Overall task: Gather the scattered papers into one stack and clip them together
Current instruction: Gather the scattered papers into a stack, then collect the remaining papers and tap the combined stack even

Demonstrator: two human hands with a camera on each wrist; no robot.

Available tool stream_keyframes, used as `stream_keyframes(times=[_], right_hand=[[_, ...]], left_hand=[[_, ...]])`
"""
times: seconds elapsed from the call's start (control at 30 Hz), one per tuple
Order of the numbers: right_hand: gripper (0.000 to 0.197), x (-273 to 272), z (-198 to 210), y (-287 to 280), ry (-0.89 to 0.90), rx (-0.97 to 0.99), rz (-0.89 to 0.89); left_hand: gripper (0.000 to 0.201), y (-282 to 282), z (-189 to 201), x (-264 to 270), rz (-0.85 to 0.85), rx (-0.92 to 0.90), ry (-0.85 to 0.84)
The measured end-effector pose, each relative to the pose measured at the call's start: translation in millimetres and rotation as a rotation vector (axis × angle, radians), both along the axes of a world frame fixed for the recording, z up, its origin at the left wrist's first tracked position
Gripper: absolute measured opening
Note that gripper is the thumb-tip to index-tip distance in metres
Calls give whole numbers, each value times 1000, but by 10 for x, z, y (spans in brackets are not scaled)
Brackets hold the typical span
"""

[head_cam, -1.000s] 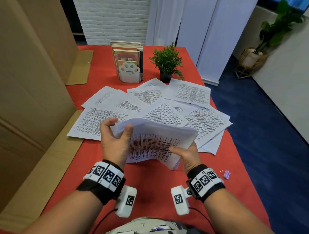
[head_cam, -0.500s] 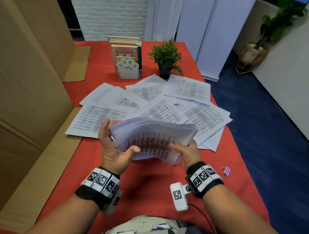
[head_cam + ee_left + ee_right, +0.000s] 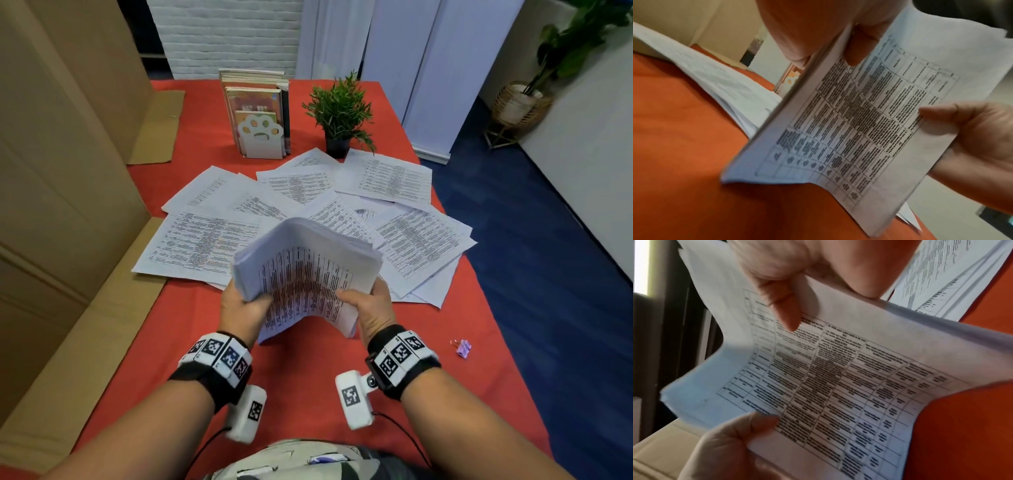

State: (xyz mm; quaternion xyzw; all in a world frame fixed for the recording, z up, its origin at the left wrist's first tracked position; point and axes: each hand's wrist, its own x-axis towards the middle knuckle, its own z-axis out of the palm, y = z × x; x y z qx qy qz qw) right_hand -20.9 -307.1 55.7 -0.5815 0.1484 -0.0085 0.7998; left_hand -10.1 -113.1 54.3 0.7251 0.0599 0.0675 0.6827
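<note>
Both hands hold a thick stack of printed papers (image 3: 308,274) above the red table (image 3: 308,377), tilted up with its printed face toward me and bowed in the middle. My left hand (image 3: 253,298) grips the stack's left edge, thumb on the front. My right hand (image 3: 359,294) grips the right edge the same way. The left wrist view shows the stack (image 3: 859,121) pinched by the left hand (image 3: 828,53). The right wrist view shows the right hand (image 3: 797,313) on the stack (image 3: 838,378). Several loose sheets (image 3: 205,243) lie spread behind. A purple binder clip (image 3: 463,348) lies to the right.
Books in a white paw bookend (image 3: 260,137) and a small potted plant (image 3: 339,113) stand behind the sheets. A large cardboard box (image 3: 51,171) walls the table's left side. The table's right edge drops to blue floor (image 3: 548,274).
The stack has swung from lying nearly flat to standing more upright and turned. My left hand slid from the stack's top left corner down to its left edge.
</note>
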Motion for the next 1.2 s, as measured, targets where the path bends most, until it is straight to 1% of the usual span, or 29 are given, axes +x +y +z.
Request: stream_keyframes(times=[0.07,0.1,0.17,0.23,0.33,0.37,0.4,0.43,0.47,0.53,0.6,0.7,0.77,0.83,0.9,0.97,1.07,1.2], right_hand=[[43,-6,-11,7,34,-8,-13],[41,-5,-30,0,50,-13,-18],[32,0,-73,-17,81,-44,-9],[33,15,-113,-27,98,-97,14],[47,20,-164,-17,114,-135,37],[43,15,-195,-24,112,-164,50],[32,6,-224,-33,115,-221,66],[15,-11,-233,-39,129,-303,91],[5,-24,-247,-54,140,-385,114],[12,-23,-265,-81,152,-539,159],[13,-7,-216,-80,148,-632,213],[26,25,-174,-10,80,-682,301],[28,34,-194,32,39,-707,322],[33,37,-267,18,71,-649,317],[40,22,-353,-74,123,-637,303],[42,-6,-414,-185,138,-667,287],[44,-28,-514,-320,165,-718,262],[44,-56,-638,-404,199,-768,244]], left_hand=[[36,7,-14,-7,-13,-24,-5],[40,17,-34,-3,-19,-34,-8],[44,28,-84,0,-18,-71,3],[50,37,-158,-4,-28,-60,16],[42,31,-252,-19,-72,1,68],[40,16,-252,-30,-83,30,89],[40,1,-244,-38,-87,63,102],[39,-10,-246,-44,-86,107,110],[37,-14,-246,-48,-82,150,121],[35,1,-266,-34,-67,167,154],[37,23,-271,-20,-46,181,155],[34,75,-177,-18,-16,241,124],[37,207,-147,-21,25,266,155],[38,431,-163,-23,81,322,216],[40,697,-216,-36,127,399,303],[36,988,-274,-67,159,478,401],[26,1373,-338,-119,197,650,534],[24,1739,-385,-136,218,801,643]])
